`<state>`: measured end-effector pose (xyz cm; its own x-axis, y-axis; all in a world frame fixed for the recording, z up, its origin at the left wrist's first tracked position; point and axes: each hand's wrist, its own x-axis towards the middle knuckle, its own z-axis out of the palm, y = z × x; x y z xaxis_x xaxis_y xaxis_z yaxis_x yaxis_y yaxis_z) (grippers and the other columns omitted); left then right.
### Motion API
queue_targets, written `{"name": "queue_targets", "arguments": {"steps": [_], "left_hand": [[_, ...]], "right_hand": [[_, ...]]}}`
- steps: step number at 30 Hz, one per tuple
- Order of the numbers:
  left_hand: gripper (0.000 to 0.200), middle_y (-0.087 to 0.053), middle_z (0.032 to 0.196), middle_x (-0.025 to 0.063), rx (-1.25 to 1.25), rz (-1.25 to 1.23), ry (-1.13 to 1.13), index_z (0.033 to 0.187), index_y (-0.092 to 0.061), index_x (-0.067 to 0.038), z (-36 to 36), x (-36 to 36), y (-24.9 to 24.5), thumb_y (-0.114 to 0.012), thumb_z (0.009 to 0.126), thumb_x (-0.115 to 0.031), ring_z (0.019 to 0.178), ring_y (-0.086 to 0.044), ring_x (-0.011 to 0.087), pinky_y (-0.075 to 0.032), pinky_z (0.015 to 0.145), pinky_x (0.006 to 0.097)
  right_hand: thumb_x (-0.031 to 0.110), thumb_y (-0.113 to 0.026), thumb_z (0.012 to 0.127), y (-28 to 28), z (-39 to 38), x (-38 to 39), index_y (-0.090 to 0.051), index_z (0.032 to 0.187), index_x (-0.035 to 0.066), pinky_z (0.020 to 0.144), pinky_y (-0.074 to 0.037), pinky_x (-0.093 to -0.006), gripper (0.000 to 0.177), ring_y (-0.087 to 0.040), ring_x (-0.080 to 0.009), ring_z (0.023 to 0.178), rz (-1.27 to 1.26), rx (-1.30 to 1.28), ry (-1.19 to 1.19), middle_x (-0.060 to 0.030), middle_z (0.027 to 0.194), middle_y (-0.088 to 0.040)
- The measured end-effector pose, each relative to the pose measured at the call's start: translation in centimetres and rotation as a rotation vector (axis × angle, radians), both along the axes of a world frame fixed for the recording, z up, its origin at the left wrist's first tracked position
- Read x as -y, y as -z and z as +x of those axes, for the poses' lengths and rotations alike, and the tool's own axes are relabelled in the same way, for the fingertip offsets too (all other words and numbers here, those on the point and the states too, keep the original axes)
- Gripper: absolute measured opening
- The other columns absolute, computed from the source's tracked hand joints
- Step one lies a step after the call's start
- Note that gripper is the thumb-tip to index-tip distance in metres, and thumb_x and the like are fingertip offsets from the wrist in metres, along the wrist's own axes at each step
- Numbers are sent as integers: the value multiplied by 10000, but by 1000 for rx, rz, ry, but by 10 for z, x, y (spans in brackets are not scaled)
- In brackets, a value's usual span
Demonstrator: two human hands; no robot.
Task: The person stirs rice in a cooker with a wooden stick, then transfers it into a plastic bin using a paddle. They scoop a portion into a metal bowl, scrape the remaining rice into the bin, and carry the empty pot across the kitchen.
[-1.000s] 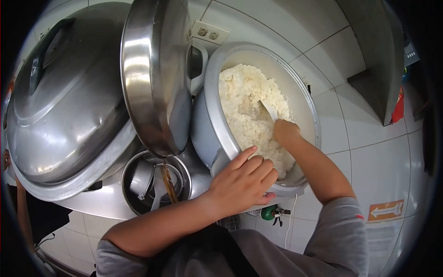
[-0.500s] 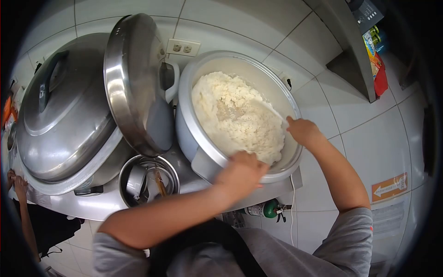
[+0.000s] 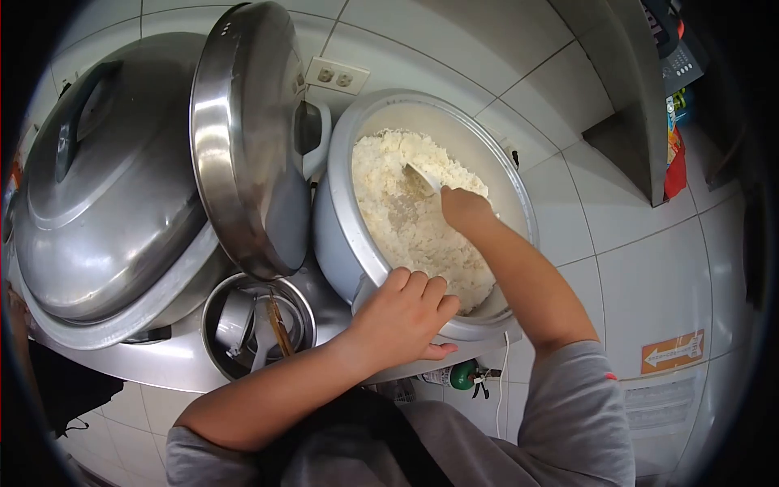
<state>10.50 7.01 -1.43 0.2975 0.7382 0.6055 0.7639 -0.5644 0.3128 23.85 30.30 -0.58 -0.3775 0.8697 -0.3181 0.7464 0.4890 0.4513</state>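
Head view: right hand (image 3: 466, 209) grips paddle (image 3: 424, 177), angled into rice (image 3: 438, 247); left hand (image 3: 404, 315) hooked over pot rim (image 3: 347, 207).

No word can be read with certainty. A white arrow, pointed left, is shown on an orange sign (image 3: 673, 354) on the white tiles (image 3: 656, 284); the small lettering on it is too blurred to be made out. Lines of fine print are carried by the pale sheet (image 3: 661, 408) just below, and small print by the label (image 3: 438, 376) of the green cylinder (image 3: 464, 375), all illegible.
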Motion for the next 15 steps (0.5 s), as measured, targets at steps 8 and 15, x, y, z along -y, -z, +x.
{"name": "queue_targets", "arguments": {"steps": [8,15], "left_hand": [[374,-482,859,7,109,139,46,837,-530,-143,-3,1,6,-692,714,-457,798,-492,171,-391,788,334],[331,-477,852,-9,153,148,56,838,-537,-167,-4,3,6,-696,729,-437,819,-507,149,-387,855,355]], "right_hand": [[128,-477,906,-10,31,60,-549,1073,42,743,-553,-418,201,-692,-305,898,-31,176,133,-167,974,-686],[113,-451,893,-10,23,-6,-546,1093,10,730,-539,-449,245,-672,-366,891,-87,85,-9,-212,944,-672]]}}
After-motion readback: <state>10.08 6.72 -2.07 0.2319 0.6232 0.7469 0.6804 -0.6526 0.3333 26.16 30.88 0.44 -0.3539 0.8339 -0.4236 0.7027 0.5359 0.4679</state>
